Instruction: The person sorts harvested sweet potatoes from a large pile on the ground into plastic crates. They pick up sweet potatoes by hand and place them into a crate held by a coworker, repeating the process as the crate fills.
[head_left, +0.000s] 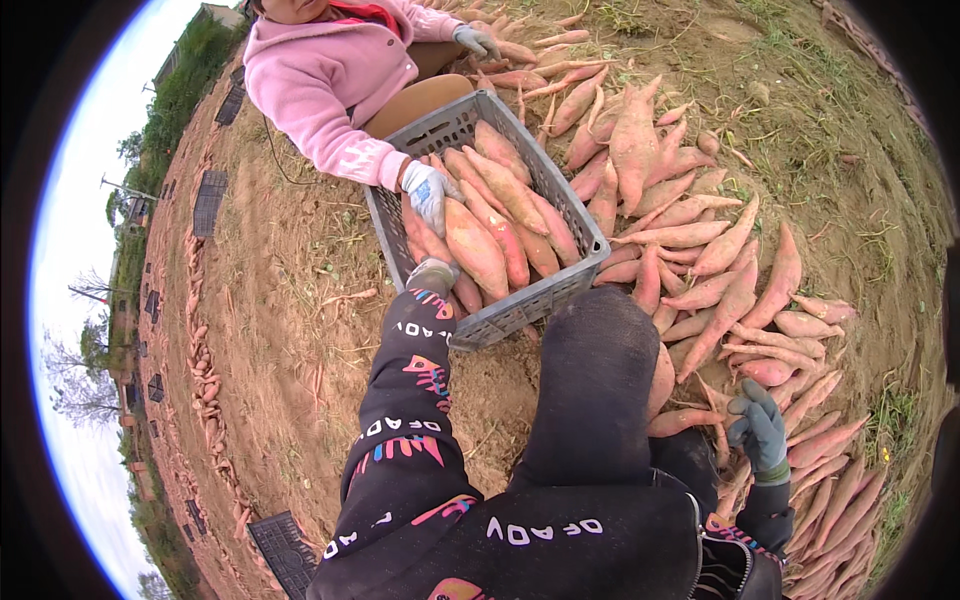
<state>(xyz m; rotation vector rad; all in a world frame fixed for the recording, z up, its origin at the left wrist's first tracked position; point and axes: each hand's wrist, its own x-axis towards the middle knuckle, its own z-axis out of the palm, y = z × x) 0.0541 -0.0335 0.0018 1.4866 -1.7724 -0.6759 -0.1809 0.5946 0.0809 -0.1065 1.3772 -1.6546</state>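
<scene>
My left hand (433, 276), in a grey glove, reaches over the near left side of a grey plastic crate (525, 304). Its fingers are partly hidden at the sweet potatoes (477, 251) inside, so its grip cannot be told. Gloved in grey-green, my right hand (759, 426) is at the right, beside my knee, over a long pile of sweet potatoes (705, 292) on the soil. The fingers are bent near a slender sweet potato (716, 397); whether they hold it cannot be told.
Across the crate, a co-worker in a pink jacket (315, 82) has one gloved hand (429, 191) inside it and the other (476, 41) by the pile. An empty black crate (285, 551) lies at lower left. Further left run rows of sweet potatoes (202, 375) with several crates.
</scene>
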